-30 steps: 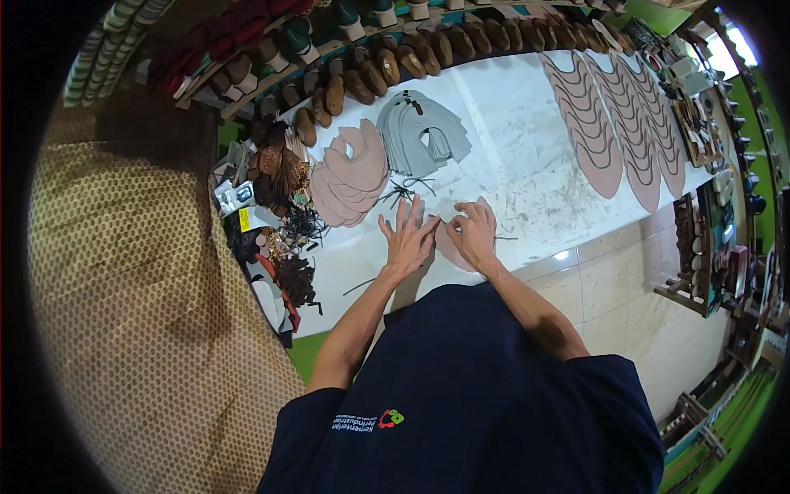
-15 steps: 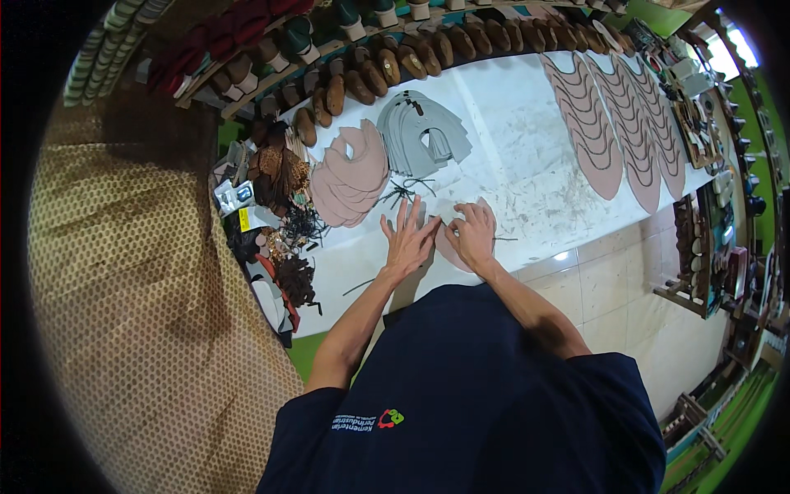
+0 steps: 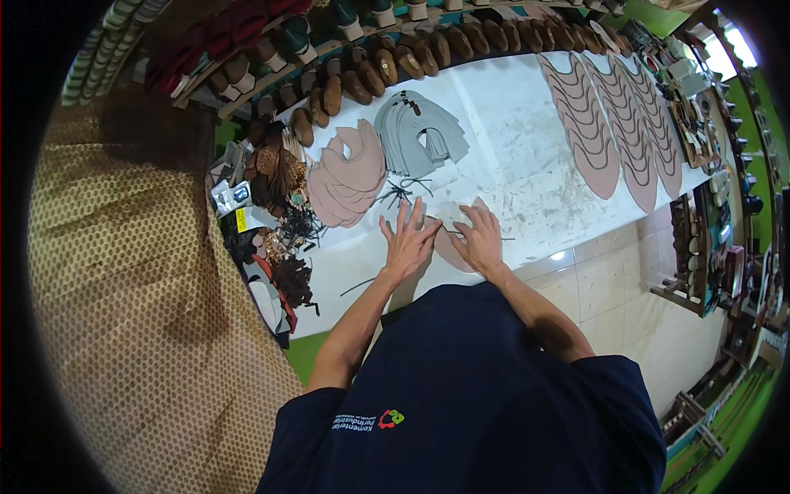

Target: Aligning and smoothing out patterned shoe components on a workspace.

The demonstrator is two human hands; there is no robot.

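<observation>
I log the left hand (image 3: 406, 247) splayed at the left edge of the pink piece (image 3: 451, 252), the right hand (image 3: 482, 240) loosely curled over it; I cannot tell whether either pinches the thin dark strip (image 3: 508, 239) jutting past the right. I judge that the piece wants steadying flat on the table (image 3: 527, 181), with light, even pressure. Farther out lie loose dark strips (image 3: 400, 193), overlapping pink pieces (image 3: 350, 189) and a grey stack (image 3: 403, 136).

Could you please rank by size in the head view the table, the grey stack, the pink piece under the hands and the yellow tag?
Largest to smallest:
1. Table
2. Grey stack
3. Pink piece, partly hidden
4. Yellow tag
</observation>
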